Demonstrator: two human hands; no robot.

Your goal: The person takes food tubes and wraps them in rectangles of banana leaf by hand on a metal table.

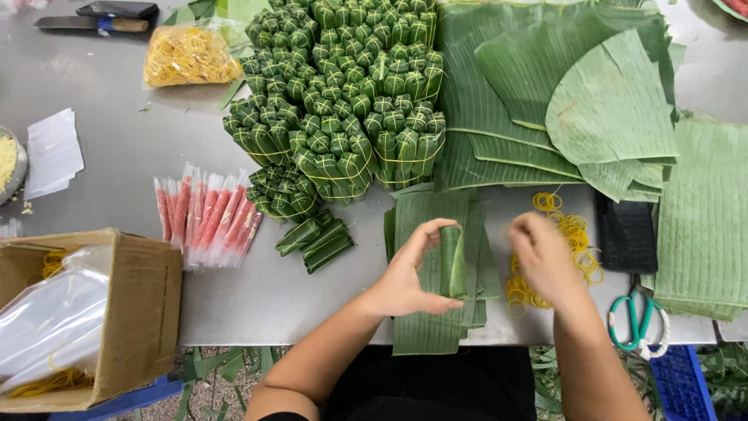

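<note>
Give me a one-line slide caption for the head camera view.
Left hand holds a leaf-wrapped roll upright over cut banana leaves while right hand reaches into yellow rubber bands.
</note>
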